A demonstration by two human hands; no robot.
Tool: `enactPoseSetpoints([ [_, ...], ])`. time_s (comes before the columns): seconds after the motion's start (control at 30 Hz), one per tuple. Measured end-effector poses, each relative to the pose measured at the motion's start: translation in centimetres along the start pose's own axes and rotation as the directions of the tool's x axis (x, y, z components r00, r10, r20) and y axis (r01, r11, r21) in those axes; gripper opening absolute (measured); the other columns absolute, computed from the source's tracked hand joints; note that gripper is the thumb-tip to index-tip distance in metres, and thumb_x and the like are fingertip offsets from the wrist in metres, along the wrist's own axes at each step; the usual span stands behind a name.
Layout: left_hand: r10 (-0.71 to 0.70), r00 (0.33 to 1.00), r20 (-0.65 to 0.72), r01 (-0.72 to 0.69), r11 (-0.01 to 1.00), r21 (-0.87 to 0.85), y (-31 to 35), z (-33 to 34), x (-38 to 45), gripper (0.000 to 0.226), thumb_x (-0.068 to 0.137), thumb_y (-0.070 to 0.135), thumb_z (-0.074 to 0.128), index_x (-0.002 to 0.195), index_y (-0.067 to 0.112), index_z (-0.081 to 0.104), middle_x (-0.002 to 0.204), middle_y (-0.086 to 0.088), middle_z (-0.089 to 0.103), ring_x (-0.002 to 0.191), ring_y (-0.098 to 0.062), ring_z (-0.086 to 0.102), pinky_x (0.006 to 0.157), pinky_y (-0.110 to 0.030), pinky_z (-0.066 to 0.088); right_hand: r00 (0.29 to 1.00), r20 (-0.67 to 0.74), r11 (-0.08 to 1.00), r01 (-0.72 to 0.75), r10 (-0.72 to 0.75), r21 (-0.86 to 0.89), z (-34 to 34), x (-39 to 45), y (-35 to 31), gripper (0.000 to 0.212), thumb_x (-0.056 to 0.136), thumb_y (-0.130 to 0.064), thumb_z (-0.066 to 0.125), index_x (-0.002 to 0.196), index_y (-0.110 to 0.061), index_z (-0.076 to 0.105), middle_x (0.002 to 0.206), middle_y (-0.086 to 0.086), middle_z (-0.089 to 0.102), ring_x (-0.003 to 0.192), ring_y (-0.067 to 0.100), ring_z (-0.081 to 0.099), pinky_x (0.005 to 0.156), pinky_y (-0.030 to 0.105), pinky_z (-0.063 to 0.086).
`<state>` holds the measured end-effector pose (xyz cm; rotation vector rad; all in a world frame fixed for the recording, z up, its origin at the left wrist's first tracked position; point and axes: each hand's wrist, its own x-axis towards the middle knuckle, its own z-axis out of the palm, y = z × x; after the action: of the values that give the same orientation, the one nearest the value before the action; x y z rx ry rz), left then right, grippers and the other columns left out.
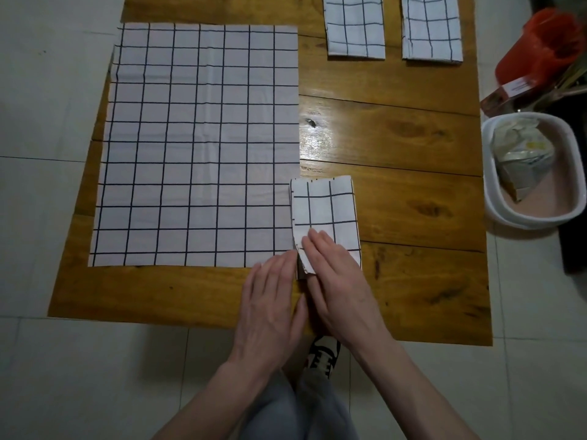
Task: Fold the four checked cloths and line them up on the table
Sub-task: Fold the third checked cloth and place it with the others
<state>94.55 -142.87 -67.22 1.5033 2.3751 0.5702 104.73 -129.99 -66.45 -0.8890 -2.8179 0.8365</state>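
Note:
A large white checked cloth (200,144) lies spread flat over the left part of the wooden table (397,147). Two folded checked cloths lie side by side at the far edge, one on the left (355,27), one on the right (431,27). A third folded cloth (324,214) lies near the front edge, right beside the spread cloth. My right hand (336,277) rests flat on its near end with straight fingers. My left hand (273,300) lies flat beside it, its fingertips at the folded cloth's left edge and the spread cloth's near corner.
A white tub (495,204) holding crumpled bags stands on the floor to the right of the table. A red bucket (540,46) and a small box (505,93) sit behind it. My shoe (324,357) shows under the table's front edge.

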Motion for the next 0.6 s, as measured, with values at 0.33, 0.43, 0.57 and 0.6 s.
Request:
enactPoseSetpoints([
  [0.33,0.03,0.998,0.052,-0.037,0.989,0.142,0.1,0.3,0.2,0.06,0.098,0.027,0.053,0.154,0.01,0.045,0.158,-0.014,0.042,0.151,-0.03,0.036,0.121,-0.055,0.035,0.995,0.088,0.994,-0.056,0.047,0.094,-1.4,-0.1,0.0,0.065,0.093,-0.021,0.046,0.158,-0.017,0.039,0.167,-0.005,0.031,0.157,0.004,0.014,0.13,0.041,0.012],
  [0.43,0.047,0.998,0.037,-0.053,0.983,0.175,0.1,0.3,0.2,0.056,0.1,0.031,0.047,0.153,0.01,0.048,0.157,-0.015,0.043,0.15,-0.031,0.038,0.121,-0.055,0.035,0.998,-0.011,0.998,-0.054,0.055,0.045,-2.7,0.6,1.0,0.057,0.095,-0.021,0.037,0.152,-0.021,0.045,0.163,-0.003,0.039,0.156,0.007,0.022,0.13,0.04,0.009],
  [0.57,0.05,0.998,0.036,-0.056,0.979,0.197,-0.1,0.1,0.2,0.061,0.102,0.037,0.044,0.155,0.008,0.043,0.157,-0.016,0.042,0.149,-0.031,0.038,0.121,-0.055,0.035,0.999,0.048,0.992,0.013,-0.007,-0.128,-4.2,2.1,4.7,0.055,0.096,-0.017,0.051,0.151,-0.021,0.046,0.163,0.002,0.039,0.154,0.017,0.028,0.128,0.045,0.017],
  [0.6,0.038,0.999,0.029,-0.043,0.979,0.198,-0.2,0.0,0.2,0.064,0.102,0.039,0.044,0.157,0.007,0.04,0.157,-0.016,0.042,0.149,-0.031,0.038,0.121,-0.054,0.035,0.997,0.074,0.988,0.038,-0.027,-0.153,-4.4,2.2,5.4,0.057,0.095,-0.018,0.056,0.151,-0.02,0.047,0.163,0.004,0.039,0.152,0.021,0.032,0.126,0.047,0.023],
])
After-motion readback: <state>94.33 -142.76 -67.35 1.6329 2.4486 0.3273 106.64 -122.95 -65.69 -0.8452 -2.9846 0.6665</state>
